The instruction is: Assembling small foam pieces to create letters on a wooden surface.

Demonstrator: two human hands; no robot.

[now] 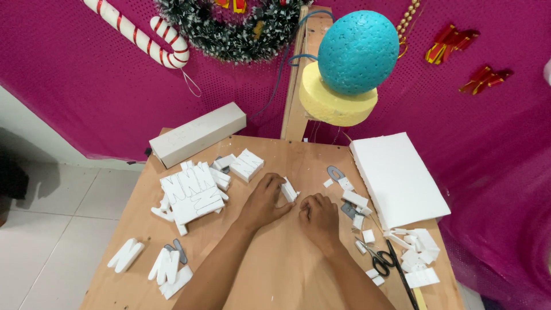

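Observation:
My left hand [265,201] rests on the wooden table [275,270] and grips a small white foam piece [289,189] between thumb and fingers. My right hand [318,217] lies just right of it with fingers curled down on the tabletop; I cannot see anything inside it. To the left is a pile of white foam letter shapes [192,192]. More foam letters [166,267] lie near the front left edge.
A thick white foam sheet [397,178] lies at the right. Black scissors [380,259] and foam scraps [419,258] sit at front right. A long grey box [198,134] is at the back left. A teal foam ball [358,51] on a yellow foam disc [333,106] hangs behind.

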